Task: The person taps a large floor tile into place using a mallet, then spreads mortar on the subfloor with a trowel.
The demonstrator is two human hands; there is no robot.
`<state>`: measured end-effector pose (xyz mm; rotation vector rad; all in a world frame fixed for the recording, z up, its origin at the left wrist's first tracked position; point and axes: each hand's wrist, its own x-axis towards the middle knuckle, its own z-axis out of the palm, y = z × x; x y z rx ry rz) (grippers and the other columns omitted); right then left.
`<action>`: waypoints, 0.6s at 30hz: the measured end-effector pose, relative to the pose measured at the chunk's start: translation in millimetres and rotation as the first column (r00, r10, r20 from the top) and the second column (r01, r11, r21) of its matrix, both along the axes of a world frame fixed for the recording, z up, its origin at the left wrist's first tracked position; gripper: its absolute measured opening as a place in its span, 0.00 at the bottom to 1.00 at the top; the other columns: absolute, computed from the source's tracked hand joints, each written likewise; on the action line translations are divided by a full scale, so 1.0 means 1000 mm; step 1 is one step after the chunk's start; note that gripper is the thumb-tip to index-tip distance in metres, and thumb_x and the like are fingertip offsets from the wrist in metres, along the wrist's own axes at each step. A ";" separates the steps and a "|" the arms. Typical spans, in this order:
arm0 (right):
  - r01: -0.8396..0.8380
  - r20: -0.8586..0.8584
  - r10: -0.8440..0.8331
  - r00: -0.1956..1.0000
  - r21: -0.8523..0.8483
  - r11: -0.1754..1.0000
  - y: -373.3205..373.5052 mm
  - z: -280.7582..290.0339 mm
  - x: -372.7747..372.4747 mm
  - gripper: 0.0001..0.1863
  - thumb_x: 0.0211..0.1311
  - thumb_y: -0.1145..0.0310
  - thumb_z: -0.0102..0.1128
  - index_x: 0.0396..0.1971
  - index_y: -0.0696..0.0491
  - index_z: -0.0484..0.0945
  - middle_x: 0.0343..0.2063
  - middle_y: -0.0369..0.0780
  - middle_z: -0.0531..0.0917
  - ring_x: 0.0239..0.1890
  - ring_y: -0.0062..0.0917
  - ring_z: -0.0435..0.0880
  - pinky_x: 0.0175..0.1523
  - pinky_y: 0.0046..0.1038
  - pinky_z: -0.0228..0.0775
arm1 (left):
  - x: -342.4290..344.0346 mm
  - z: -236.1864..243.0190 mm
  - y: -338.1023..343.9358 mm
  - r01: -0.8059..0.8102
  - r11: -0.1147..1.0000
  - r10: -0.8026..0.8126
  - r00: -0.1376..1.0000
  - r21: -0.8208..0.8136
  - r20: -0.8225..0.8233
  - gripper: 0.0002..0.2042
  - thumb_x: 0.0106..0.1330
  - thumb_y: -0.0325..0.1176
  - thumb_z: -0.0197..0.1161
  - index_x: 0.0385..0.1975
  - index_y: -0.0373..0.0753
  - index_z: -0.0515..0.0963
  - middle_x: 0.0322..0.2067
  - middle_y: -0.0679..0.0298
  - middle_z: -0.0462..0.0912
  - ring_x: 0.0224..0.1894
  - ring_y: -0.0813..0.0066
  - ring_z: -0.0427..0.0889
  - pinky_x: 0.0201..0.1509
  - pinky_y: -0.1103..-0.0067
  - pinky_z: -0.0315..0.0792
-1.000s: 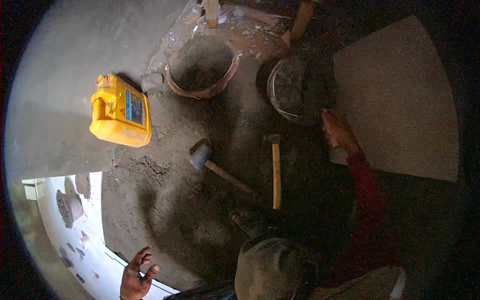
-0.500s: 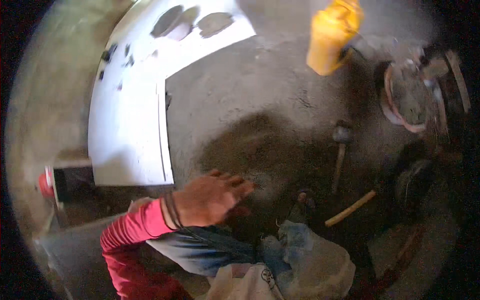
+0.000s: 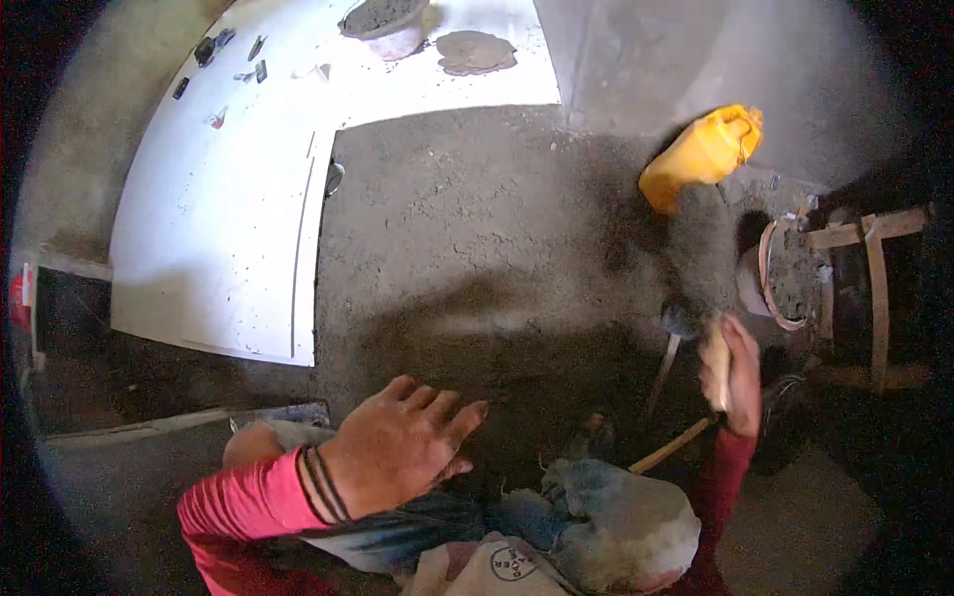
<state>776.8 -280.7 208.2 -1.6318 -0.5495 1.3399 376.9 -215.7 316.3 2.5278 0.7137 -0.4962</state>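
My left hand [image 3: 388, 452] hangs over my lap, with its fingers apart and nothing in it. In my right hand [image 3: 740, 372] I grip a trowel by its pale handle [image 3: 719, 372]. The trowel's grey blade [image 3: 702, 243] points away from me and is smeared by motion. Just left of the right hand lies a mallet [image 3: 680, 320] with a dark head and a thin handle. A light wooden stick [image 3: 671, 445] rests on the ground below the right hand, its far end near my wrist.
A yellow jerrycan [image 3: 701, 159] lies tilted at the far right. Nearer stands a bucket [image 3: 752, 283] of grey mix beside a wooden frame [image 3: 874, 288]. At the left, a white board [image 3: 214, 238] bears a mix-filled bucket [image 3: 393, 42], a flat grey lump [image 3: 477, 52] and small items.
My right hand has come into view from the right, holding the trowel. The view has shifted, and my left hand sits a little lower with its fingers more spread.
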 end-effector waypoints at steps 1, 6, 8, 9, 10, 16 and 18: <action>0.062 0.079 -0.061 0.995 -0.009 0.998 0.026 -0.004 -0.018 0.17 0.67 0.54 0.49 0.46 0.49 0.72 0.16 0.32 0.73 0.11 0.15 0.68 0.12 0.18 0.57 | -0.008 0.003 -0.001 -0.012 1.000 0.012 1.000 0.018 -0.021 0.29 0.62 0.50 0.55 0.57 0.36 0.65 0.47 0.53 0.76 0.50 0.56 0.75 0.56 0.65 0.66; -0.395 0.896 -0.027 0.444 0.222 0.892 0.163 -0.064 -0.092 0.16 0.68 0.55 0.47 0.45 0.51 0.73 0.20 0.41 0.78 0.13 0.30 0.74 0.17 0.33 0.67 | -0.042 0.010 -0.004 -0.054 0.998 0.054 0.999 0.032 -0.008 0.29 0.62 0.50 0.54 0.58 0.37 0.66 0.43 0.56 0.77 0.47 0.60 0.76 0.54 0.66 0.67; -0.496 0.993 -0.108 -0.056 0.067 0.866 0.206 -0.097 -0.115 0.16 0.67 0.56 0.47 0.42 0.52 0.72 0.23 0.48 0.80 0.17 0.41 0.78 0.21 0.42 0.69 | -0.049 0.006 -0.003 -0.059 0.998 0.058 0.998 0.029 0.027 0.28 0.62 0.50 0.54 0.57 0.38 0.67 0.42 0.57 0.76 0.46 0.61 0.76 0.53 0.67 0.67; -0.411 0.988 0.076 -0.135 -0.126 0.903 0.218 -0.111 -0.121 0.15 0.67 0.56 0.46 0.41 0.53 0.71 0.24 0.51 0.80 0.19 0.45 0.79 0.22 0.45 0.70 | -0.052 0.005 -0.002 -0.054 0.999 0.053 0.997 0.010 0.052 0.28 0.62 0.50 0.55 0.57 0.38 0.67 0.42 0.57 0.76 0.46 0.61 0.76 0.53 0.67 0.67; -0.421 0.987 0.047 -0.152 -0.108 0.901 0.225 -0.118 -0.122 0.15 0.67 0.56 0.46 0.41 0.53 0.71 0.24 0.51 0.80 0.19 0.45 0.79 0.22 0.45 0.70 | -0.056 0.004 -0.001 -0.044 0.999 0.045 0.997 -0.012 0.070 0.28 0.61 0.50 0.55 0.57 0.38 0.67 0.42 0.58 0.76 0.45 0.62 0.75 0.53 0.67 0.66; -0.412 0.983 -0.120 -0.138 0.053 0.910 0.243 -0.110 -0.102 0.17 0.68 0.55 0.42 0.39 0.54 0.70 0.21 0.50 0.80 0.18 0.40 0.80 0.21 0.43 0.72 | -0.073 0.013 0.001 -0.052 0.999 0.052 0.987 -0.006 0.154 0.28 0.60 0.48 0.56 0.57 0.38 0.67 0.40 0.57 0.76 0.45 0.62 0.75 0.53 0.66 0.67; -0.225 0.514 0.305 0.802 -0.214 0.951 0.252 -0.120 -0.101 0.19 0.69 0.54 0.39 0.40 0.56 0.69 0.20 0.45 0.76 0.15 0.31 0.76 0.17 0.36 0.70 | -0.079 0.016 0.003 -0.059 0.998 0.052 0.985 0.033 0.165 0.28 0.60 0.48 0.55 0.57 0.37 0.67 0.40 0.56 0.76 0.45 0.62 0.75 0.53 0.66 0.67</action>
